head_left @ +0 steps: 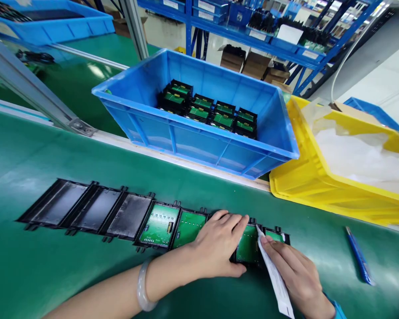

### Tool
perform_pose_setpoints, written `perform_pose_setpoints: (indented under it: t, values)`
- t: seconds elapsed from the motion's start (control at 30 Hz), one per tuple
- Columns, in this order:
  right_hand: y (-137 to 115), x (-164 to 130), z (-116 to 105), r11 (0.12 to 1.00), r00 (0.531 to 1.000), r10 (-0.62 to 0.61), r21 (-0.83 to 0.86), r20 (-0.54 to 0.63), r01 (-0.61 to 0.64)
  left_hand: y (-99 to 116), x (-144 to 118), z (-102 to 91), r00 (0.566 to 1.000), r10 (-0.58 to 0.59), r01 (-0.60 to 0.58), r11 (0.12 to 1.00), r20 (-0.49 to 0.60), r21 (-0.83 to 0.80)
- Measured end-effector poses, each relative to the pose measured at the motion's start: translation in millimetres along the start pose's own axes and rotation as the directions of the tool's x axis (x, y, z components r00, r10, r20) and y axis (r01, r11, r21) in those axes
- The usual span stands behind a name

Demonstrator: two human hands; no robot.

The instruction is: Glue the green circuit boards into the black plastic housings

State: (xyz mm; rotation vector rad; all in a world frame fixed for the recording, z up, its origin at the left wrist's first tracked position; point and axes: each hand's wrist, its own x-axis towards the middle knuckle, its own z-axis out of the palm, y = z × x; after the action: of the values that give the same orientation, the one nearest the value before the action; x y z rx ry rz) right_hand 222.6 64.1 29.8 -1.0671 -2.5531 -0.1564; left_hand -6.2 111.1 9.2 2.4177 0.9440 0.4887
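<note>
Circuit boards (159,221) looked stiff, fragile, best held by their black frames (129,215); your left hand (217,246) spanned one, grip unclear; your right hand (294,268) pinched a white strip (275,280).

My feed is bright, the light seemingly falling from overhead. The green bench mat (53,274) throws back soft glare at left, and pale sheen washes the black housings (61,204). A dark shadow lies below the left forearm (173,266). The distant blue rack (188,40) looks soft; my wide lens stretches the yellow bin (295,186). Print on the white strip (275,274) is illegible to me.
</note>
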Motion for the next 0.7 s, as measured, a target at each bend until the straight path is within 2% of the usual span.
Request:
perform_pose_setpoints:
  t: [0.17, 0.43, 0.7]
  values:
    - [1.3, -7.1, 3.0, 1.000, 1.000, 0.007, 0.029, 0.002, -0.007, 0.6, 0.1, -0.8, 1.000, 0.005, -0.005, 1.000, 0.002, 0.009]
    - [-3.0, 8.8, -6.5, 0.998, 0.998, -0.054, -0.026, -0.028, 0.053, -2.8, -1.5, 0.7, 1.000, 0.025, -0.025, 1.000, 0.014, 0.012]
    - [-1.8, 9.3, -4.6, 0.999, 0.998, -0.049, -0.019, -0.032, 0.049, -3.5, -1.0, 0.4, 0.999, 0.027, -0.027, 1.000, 0.026, 0.009]
